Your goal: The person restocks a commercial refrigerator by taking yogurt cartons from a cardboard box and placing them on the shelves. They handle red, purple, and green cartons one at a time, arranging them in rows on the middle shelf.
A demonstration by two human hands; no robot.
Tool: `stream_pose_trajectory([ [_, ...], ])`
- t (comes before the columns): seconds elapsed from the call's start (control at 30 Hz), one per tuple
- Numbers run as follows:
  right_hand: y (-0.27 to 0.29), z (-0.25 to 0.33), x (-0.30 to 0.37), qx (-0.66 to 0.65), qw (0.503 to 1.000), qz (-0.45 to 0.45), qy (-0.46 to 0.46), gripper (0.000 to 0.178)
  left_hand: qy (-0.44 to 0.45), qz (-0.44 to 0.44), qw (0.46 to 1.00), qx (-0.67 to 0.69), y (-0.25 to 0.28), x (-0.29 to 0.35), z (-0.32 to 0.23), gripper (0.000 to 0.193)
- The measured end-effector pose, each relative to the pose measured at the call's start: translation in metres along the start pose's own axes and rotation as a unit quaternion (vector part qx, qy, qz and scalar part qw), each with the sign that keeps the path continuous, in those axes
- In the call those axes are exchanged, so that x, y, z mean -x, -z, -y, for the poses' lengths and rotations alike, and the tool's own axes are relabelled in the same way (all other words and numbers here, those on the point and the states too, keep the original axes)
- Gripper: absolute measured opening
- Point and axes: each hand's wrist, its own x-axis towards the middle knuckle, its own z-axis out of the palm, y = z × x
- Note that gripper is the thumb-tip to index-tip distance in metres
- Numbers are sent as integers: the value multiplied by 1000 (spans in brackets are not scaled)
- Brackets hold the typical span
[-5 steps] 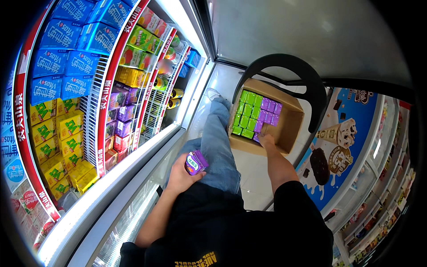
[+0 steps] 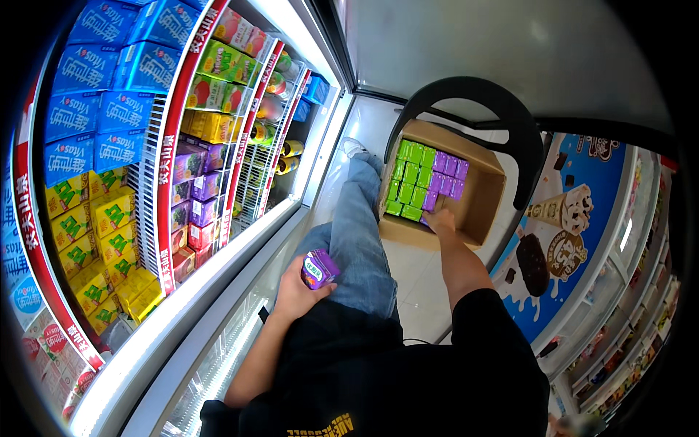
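Observation:
My left hand (image 2: 295, 290) is closed around a purple drink carton (image 2: 319, 268) with a white label, held above my thigh. Reaching into an open cardboard box (image 2: 480, 207), my right hand (image 2: 441, 220) has its fingers pinched at a purple carton (image 2: 427, 215) in the nearest row; the fingertips are partly hidden. Green cartons (image 2: 410, 175) fill the box's left side in rows. Beside them stand more purple cartons (image 2: 450, 175), and the bare cardboard bottom shows to their right.
The box stands against a black curved chair back (image 2: 502, 116). On my left is an open lit cooler with blue cartons (image 2: 76, 113), yellow cartons (image 2: 116, 218) and purple cartons (image 2: 204, 186) on shelves. A freezer with an ice-cream picture (image 2: 561, 218) stands on the right.
The view has shifted slightly. My right hand stays at the same near row of the box, and my left hand still holds its carton over my thigh.

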Motion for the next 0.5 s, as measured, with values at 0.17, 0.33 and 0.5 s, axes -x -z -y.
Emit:
stream_pose_trajectory([
  [0.17,-4,-2,9,-23,996,-80,-36,80,15,-5,1000,9,-2,1,12,64],
  [0.33,39,-29,40,-99,991,-87,-32,69,16,-18,989,145,10,-3,6,63],
  [0.5,123,0,145,-468,871,115,91,32,-4,68,922,380,43,8,-32,58],
])
